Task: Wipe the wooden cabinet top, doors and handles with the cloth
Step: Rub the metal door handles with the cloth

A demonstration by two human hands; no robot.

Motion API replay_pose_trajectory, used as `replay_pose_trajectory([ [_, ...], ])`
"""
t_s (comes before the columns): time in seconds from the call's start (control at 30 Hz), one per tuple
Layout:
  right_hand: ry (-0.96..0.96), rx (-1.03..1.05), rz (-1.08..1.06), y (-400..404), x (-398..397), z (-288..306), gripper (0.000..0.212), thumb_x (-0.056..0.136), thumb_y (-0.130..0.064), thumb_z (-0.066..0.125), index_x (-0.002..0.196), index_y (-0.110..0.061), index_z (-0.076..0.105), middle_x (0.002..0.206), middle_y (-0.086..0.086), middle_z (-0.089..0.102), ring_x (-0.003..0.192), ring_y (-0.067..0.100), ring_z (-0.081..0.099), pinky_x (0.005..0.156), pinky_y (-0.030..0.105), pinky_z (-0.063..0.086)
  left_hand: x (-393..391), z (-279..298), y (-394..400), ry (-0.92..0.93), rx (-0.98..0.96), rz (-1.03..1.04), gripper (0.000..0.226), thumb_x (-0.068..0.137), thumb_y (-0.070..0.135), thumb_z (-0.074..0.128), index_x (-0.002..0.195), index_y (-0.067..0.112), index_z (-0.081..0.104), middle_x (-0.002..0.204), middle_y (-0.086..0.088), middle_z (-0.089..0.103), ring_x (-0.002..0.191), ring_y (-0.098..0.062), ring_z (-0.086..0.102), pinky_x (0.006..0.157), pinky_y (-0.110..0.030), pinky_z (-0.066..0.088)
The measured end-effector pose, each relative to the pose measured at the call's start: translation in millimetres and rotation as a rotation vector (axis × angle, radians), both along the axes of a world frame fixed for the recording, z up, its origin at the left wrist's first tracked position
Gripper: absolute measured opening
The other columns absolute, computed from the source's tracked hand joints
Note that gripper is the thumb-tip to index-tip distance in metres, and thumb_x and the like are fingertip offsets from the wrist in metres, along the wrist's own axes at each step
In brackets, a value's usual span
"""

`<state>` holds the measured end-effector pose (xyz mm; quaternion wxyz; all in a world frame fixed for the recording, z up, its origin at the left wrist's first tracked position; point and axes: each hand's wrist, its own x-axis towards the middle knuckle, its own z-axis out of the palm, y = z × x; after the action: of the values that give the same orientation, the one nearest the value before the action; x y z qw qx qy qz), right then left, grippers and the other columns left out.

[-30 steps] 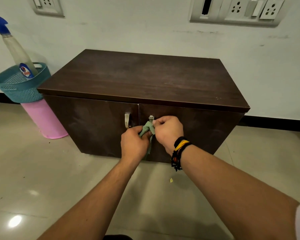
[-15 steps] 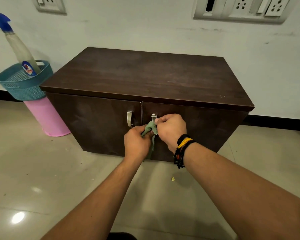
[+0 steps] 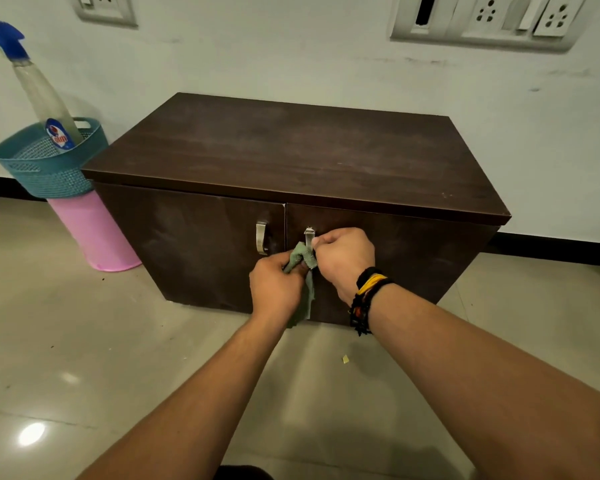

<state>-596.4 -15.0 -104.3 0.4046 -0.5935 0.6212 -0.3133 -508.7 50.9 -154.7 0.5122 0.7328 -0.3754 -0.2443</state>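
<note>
A low dark wooden cabinet [image 3: 291,157] stands against the wall with two shut doors and two metal handles. The green cloth [image 3: 303,256] is wrapped around the right door's handle [image 3: 309,233], whose top alone shows. My left hand [image 3: 276,289] grips the cloth's lower left end. My right hand [image 3: 343,259] pinches the cloth's other end at the handle. A loose tail of cloth hangs down between my hands. The left door's handle [image 3: 262,239] is bare.
A teal mesh basket [image 3: 45,168] holding a spray bottle [image 3: 39,95] sits on a pink bin [image 3: 90,233] left of the cabinet. Tiled floor [image 3: 84,358] lies in front, with a small yellow scrap [image 3: 345,359]. Socket plates [image 3: 482,19] are on the wall above.
Both hands stay on the cloth at the right handle and have shifted only slightly. The view has moved a little.
</note>
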Motion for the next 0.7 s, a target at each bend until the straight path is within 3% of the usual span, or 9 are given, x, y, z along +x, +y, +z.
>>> replay_pose_trajectory([
  [0.1,-0.011,0.013,-0.007,-1,-2,3,0.008,0.087,-0.025,0.072,0.084,-0.02,0.078,0.088,-0.001,0.072,0.078,0.014,0.066,0.072,0.028,0.058,6,6,-6,0.062,0.028,-0.027,0.01,0.089,0.027,0.071,0.093,0.024,0.08,0.078,0.007,0.075,0.078,-0.014,0.07,0.077,-0.042,0.06],
  [0.2,-0.009,0.019,-0.019,1,-2,5,0.006,0.086,-0.02,0.072,0.084,-0.02,0.078,0.09,0.0,0.073,0.083,0.017,0.068,0.077,0.033,0.06,12,15,-12,0.046,0.007,-0.033,0.011,0.088,0.029,0.071,0.08,0.022,0.078,0.071,0.002,0.073,0.073,-0.022,0.07,0.069,-0.046,0.06],
  [0.4,-0.018,0.032,-0.047,1,0,5,0.006,0.085,-0.022,0.074,0.085,-0.018,0.079,0.091,0.003,0.074,0.075,0.013,0.065,0.074,0.032,0.06,6,2,-8,-0.069,-0.016,-0.064,0.01,0.089,0.022,0.071,0.096,0.022,0.079,0.076,0.012,0.07,0.077,-0.01,0.069,0.064,-0.025,0.053],
  [0.47,-0.007,0.029,-0.05,1,0,6,0.007,0.085,-0.024,0.075,0.084,-0.018,0.078,0.091,0.003,0.074,0.074,0.014,0.064,0.073,0.031,0.06,5,-5,-5,-0.052,-0.036,-0.075,0.012,0.089,0.022,0.072,0.098,0.022,0.079,0.079,0.012,0.072,0.08,-0.01,0.071,0.07,-0.03,0.058],
  [0.6,0.017,0.033,-0.033,0,-1,9,0.008,0.086,-0.02,0.072,0.088,-0.017,0.08,0.093,0.003,0.074,0.074,0.014,0.062,0.075,0.032,0.059,6,6,-11,0.121,-0.041,-0.008,0.016,0.09,0.027,0.071,0.076,0.019,0.075,0.069,0.002,0.071,0.068,-0.017,0.068,0.065,-0.042,0.057],
  [0.7,0.022,0.046,-0.038,-1,0,10,0.008,0.085,-0.019,0.072,0.087,-0.019,0.08,0.094,0.003,0.075,0.081,0.018,0.067,0.077,0.035,0.061,6,8,-13,0.095,-0.052,-0.01,0.022,0.092,0.028,0.068,0.071,0.02,0.07,0.066,0.001,0.067,0.065,-0.02,0.063,0.062,-0.04,0.052],
])
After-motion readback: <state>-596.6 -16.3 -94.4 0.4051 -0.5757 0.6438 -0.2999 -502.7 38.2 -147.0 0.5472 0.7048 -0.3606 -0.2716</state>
